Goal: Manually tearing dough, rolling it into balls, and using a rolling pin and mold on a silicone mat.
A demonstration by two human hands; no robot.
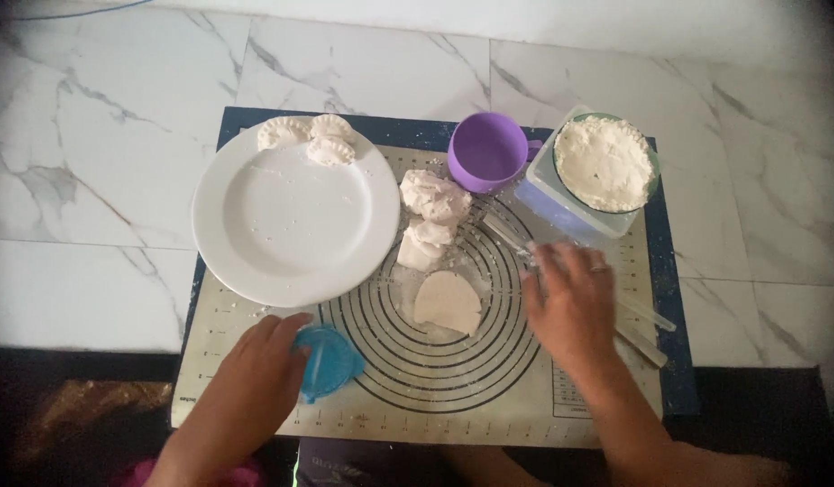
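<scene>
Dumplings [307, 137], three already shaped, are seen on the white plate [291, 225] at upper left. Dough lumps [430, 216] and one flat round [448, 301] remain unfilled at mat centre. The blue press [329, 361] is gripped by the left hand [255, 379]; the right hand [575, 307] is laid open on the rolling pin [647, 325].

a: item count, shaped pieces?
b: three folded dumplings [307, 138] on one white plate [291, 225].
a: dough stock?
b: two lumps [430, 216], one flat round [448, 302].
a: tools and vessels?
b: one blue press [329, 361], one purple cup [485, 151], one flour bowl [604, 162], one mat [435, 379].
</scene>
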